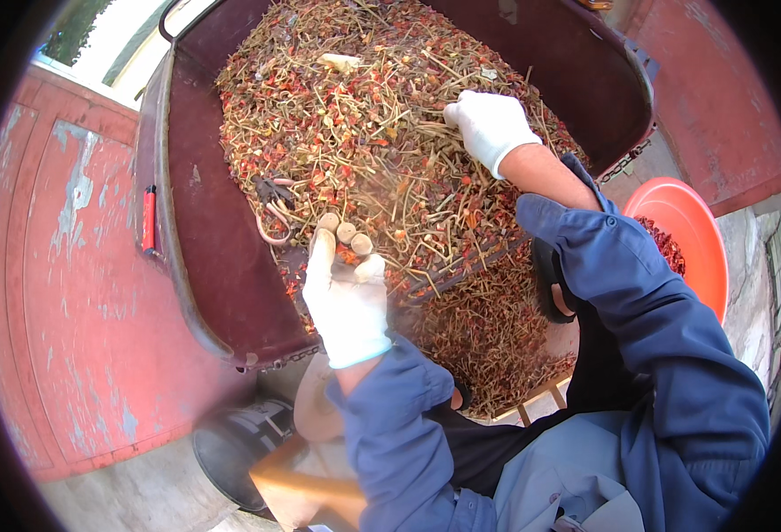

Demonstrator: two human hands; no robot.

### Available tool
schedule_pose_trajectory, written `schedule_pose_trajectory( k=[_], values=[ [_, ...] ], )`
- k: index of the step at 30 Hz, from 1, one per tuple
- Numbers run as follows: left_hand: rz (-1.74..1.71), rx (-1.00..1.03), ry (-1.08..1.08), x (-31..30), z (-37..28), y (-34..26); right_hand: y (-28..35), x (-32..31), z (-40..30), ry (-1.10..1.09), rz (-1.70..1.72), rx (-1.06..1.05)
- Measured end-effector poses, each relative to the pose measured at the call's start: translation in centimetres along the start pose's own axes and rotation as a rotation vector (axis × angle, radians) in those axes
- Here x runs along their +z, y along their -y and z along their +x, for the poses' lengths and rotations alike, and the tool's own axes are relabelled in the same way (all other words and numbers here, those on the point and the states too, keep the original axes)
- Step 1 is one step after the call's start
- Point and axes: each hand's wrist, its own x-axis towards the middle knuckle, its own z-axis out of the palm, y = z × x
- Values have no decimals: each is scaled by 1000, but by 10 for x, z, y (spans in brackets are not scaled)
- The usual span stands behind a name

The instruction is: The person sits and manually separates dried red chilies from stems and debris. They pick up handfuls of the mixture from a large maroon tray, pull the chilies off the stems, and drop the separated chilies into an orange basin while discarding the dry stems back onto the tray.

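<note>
A heap of dried red chilli pieces and stems (357, 133) fills the middle of a dark red cart bed (197, 253). My left hand (347, 286), in a white glove with soiled fingertips, is palm up at the near edge of the heap, fingers apart and curled; small orange-red bits show by the palm. My right hand (490, 126), also gloved in white, rests on the right side of the heap with its fingers curled down to the stems; what lies under them is hidden. Scissors with pink handles (274, 223) lie on the heap, left of my left hand.
More stems and red bits (497, 326) lie heaped below the cart's open edge, between my feet. An orange-red plastic basin (703, 246) with red pieces stands at the right. A black bucket (237, 452) is at lower left. A red lighter (149, 219) is at the cart's left side.
</note>
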Motion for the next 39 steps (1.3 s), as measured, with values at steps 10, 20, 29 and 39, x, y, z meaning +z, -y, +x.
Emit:
schedule_pose_trajectory(
  k=[10,20,29,39],
  values=[
    [-13,-35,17,-2,8,4,-11,14,37,-62,96,197],
    [-5,-48,71,-3,14,7,31,26,-2,-118,279,-326],
    [13,-36,51,-6,14,5,-27,-3,4,58,21,-29],
    [22,-16,8,-2,15,11,-31,-17,2,-114,276,54]
  ],
)
